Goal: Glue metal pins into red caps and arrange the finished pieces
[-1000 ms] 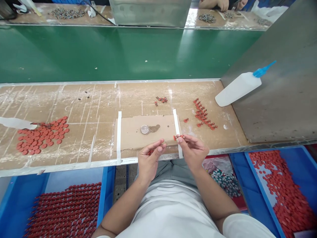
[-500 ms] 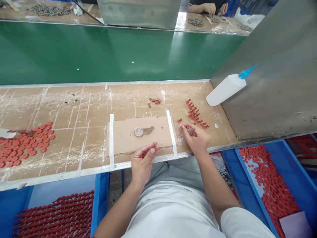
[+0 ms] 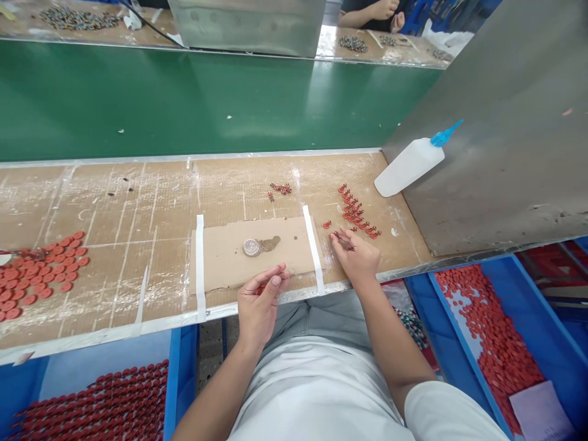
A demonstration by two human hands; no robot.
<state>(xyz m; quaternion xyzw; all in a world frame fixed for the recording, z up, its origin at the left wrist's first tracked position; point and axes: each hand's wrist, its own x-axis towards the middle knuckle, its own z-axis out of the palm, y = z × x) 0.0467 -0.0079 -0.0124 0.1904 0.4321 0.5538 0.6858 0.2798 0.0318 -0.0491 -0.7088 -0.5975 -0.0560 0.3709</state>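
Note:
My left hand (image 3: 261,300) is closed over the front edge of the cardboard pad (image 3: 225,263), with something red partly showing inside its fingers. To the right of the pad, my right hand (image 3: 357,254) pinches a small red piece (image 3: 335,235) at the table surface. Just beyond those fingertips a single red disc with a metal stem (image 3: 326,225) stands on the table. Rows of similar stemmed discs (image 3: 353,211) lie behind my right hand. On the pad sits a small round clear dish (image 3: 251,247) beside a brown wet stain.
A white bottle with a blue nozzle (image 3: 410,167) leans at the metal panel. Small red-and-metal parts (image 3: 281,188) lie behind the pad. Loose red discs (image 3: 41,275) spread at the left. Blue bins (image 3: 179,380) flank my lap. Across the green divider, a person's hands show.
The view has shifted slightly, so the table contents appear further left. Both hands keep nearly the same pose. Across the divider, the person's hands have lifted from the parts.

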